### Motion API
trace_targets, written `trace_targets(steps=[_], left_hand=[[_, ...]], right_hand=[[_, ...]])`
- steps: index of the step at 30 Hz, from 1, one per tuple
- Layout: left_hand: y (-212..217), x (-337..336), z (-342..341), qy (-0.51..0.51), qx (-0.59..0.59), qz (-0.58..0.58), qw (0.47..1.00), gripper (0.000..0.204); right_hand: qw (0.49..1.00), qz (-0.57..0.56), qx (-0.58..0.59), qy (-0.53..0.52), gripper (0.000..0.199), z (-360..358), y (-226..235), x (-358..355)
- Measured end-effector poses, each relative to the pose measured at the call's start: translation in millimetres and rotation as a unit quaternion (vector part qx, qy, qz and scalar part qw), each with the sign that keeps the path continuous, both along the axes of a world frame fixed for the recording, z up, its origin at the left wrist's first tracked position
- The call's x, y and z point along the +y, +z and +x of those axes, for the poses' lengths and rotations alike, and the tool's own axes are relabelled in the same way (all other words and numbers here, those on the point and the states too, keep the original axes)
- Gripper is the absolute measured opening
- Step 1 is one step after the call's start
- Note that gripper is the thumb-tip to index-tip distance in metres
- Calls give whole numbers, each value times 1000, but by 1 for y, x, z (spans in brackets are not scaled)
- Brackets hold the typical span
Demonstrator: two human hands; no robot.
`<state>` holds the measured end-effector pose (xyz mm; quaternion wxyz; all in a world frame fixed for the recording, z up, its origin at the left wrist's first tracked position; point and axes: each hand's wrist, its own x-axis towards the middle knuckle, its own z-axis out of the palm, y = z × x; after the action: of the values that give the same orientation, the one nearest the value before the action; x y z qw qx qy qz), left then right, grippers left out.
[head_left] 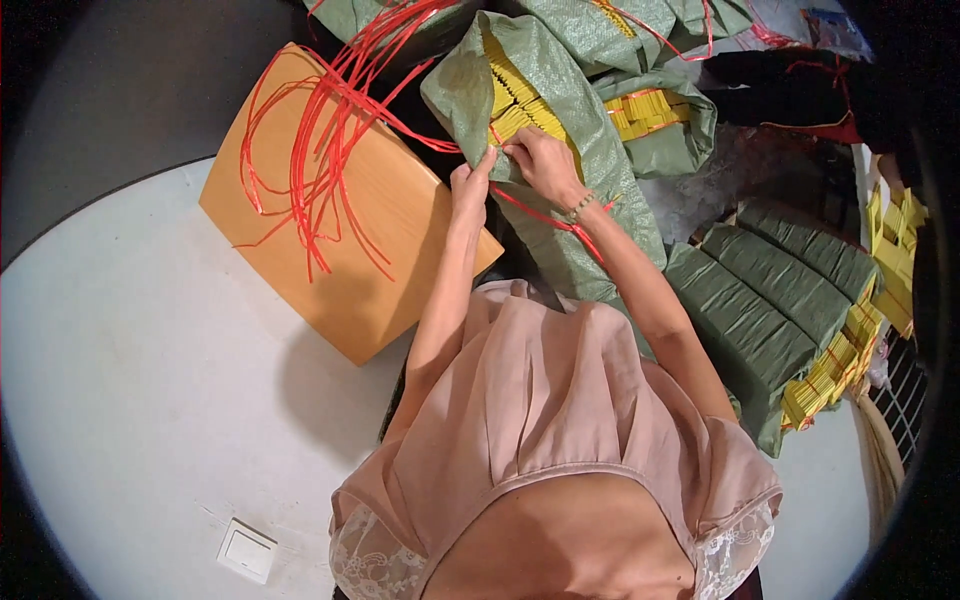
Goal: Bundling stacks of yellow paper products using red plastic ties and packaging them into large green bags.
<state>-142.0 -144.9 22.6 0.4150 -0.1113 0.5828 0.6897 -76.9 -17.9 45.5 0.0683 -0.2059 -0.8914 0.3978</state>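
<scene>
The green woven sack (585,150) lay slanted in front of the person, its open mouth toward the top showing tight yellow paper stacks (515,100); packed that full it was probably heavy and firm in the body, while its cloth was thin, soft and rather slick, so the folded mouth edge looked like the best place to grip. The left hand (472,185) pinched that edge closed, and the right hand (540,160) pressed fingers down on the cloth beside it, with a red plastic strap (560,222) trailing under the wrist (light, springy, likely to slip). To the left a tan wooden board (385,250) carried a loose tangle of red straps (320,130), overhanging the white round bench (130,380), which offered open room. To the right, bound green bundles (770,300) crowded close.
</scene>
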Motion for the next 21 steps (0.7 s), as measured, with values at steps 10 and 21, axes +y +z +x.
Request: trace_targets(steps=[10, 21], left_hand=[[-9, 4, 2, -7, 2, -84, 996, 30], [-4, -8, -2, -37, 38, -117, 992, 29]], right_hand=[[782, -577, -9, -233, 21, 14, -14, 17], [900, -423, -101, 25, 23, -12, 11, 31]])
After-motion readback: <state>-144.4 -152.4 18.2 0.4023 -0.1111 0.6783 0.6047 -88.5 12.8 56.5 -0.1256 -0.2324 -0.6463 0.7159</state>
